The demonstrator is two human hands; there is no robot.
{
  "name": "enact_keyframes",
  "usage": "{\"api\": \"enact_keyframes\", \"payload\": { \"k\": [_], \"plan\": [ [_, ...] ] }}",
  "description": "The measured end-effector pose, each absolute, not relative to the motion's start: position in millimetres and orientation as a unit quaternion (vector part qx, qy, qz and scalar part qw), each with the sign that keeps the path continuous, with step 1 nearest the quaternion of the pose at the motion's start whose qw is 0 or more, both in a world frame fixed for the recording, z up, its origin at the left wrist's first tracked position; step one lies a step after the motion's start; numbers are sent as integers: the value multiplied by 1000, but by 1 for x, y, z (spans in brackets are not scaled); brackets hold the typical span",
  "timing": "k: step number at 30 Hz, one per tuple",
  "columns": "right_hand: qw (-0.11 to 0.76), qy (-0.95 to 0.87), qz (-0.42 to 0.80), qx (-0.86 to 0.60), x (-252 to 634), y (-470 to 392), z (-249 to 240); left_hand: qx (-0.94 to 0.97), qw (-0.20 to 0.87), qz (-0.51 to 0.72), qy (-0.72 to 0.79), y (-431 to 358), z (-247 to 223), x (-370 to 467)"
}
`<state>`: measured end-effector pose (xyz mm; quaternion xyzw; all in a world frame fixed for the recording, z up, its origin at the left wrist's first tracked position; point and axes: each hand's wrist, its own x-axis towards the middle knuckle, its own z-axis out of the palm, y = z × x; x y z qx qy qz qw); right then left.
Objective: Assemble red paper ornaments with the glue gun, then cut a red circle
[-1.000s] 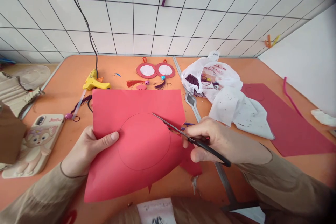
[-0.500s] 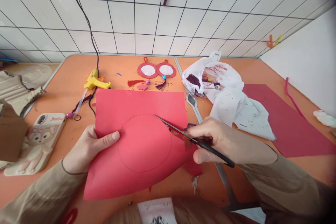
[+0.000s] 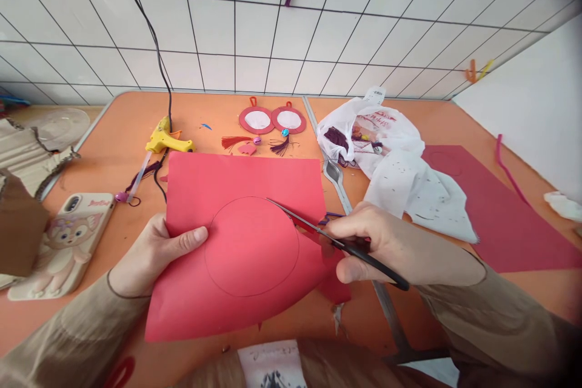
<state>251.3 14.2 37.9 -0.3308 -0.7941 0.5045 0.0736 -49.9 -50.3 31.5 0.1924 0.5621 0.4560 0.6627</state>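
A sheet of red paper (image 3: 245,242) with a circle drawn on it is held up above the orange table. My left hand (image 3: 159,251) pinches its left side, thumb on top and fingers hidden underneath. In my right hand (image 3: 382,245) is a pair of black-handled scissors (image 3: 336,241). Their blades lie at a cut that enters from the sheet's right side, and the upper blade's tip rests over the top right of the drawn circle. The paper right of the cut bends downward.
Behind the sheet lie two red rings with white centres (image 3: 257,120) and tassels (image 3: 282,144). A yellow glue gun (image 3: 169,138) and a phone (image 3: 68,242) are on the left. To the right are a white plastic bag (image 3: 386,127) and another red sheet (image 3: 504,224).
The scissor blades have closed a little along the cut at the circle's upper right. Both hands stay almost where they were, and the view has shifted very slightly.
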Motion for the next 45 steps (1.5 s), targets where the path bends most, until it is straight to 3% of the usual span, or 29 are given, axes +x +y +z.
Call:
{"api": "enact_keyframes", "payload": {
  "k": [27, 45],
  "plan": [
    [67, -804, 503, -310, 255, 17, 33, 204, 666, 449, 559, -49, 26, -55],
    [22, -739, 585, -332, 250, 25, 39, 193, 669, 451, 558, -47, 18, -58]
  ]
}}
